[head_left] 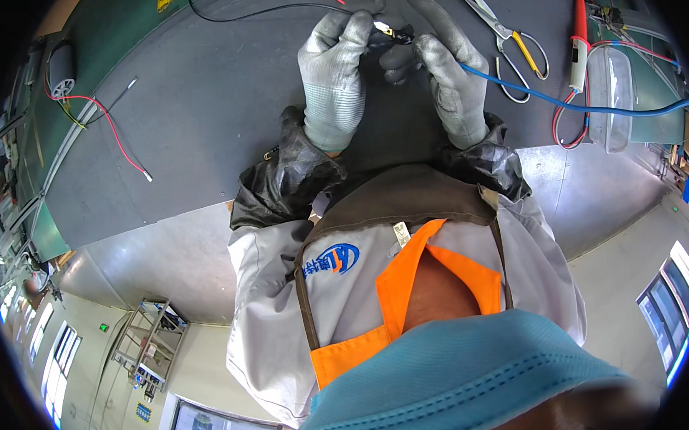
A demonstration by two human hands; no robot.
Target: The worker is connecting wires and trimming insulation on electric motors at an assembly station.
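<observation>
Both my hands wear grey gloves and meet over the dark mat. My left hand point(334, 77) is closed, pinching the end of a black wire point(274, 10) with its thumb and index finger. A small white and brass-coloured connector point(384, 29) pokes out past those fingertips, with a dark piece at its far end. On the other side, my right hand point(458, 79) has its thumb bent against that dark end. A blue wire point(555, 98) runs from the right hand's palm side toward the right edge. Exactly how the right fingers grip the small parts is hidden.
Yellow-handled scissors point(506, 35) lie open right of my hands. Beyond them are a red-and-white pen-shaped tool point(579, 47) with a cord and a clear plastic box point(611, 99). At far left sits a dark cylindrical motor point(61, 70) with a red lead point(114, 133) across the mat point(195, 145).
</observation>
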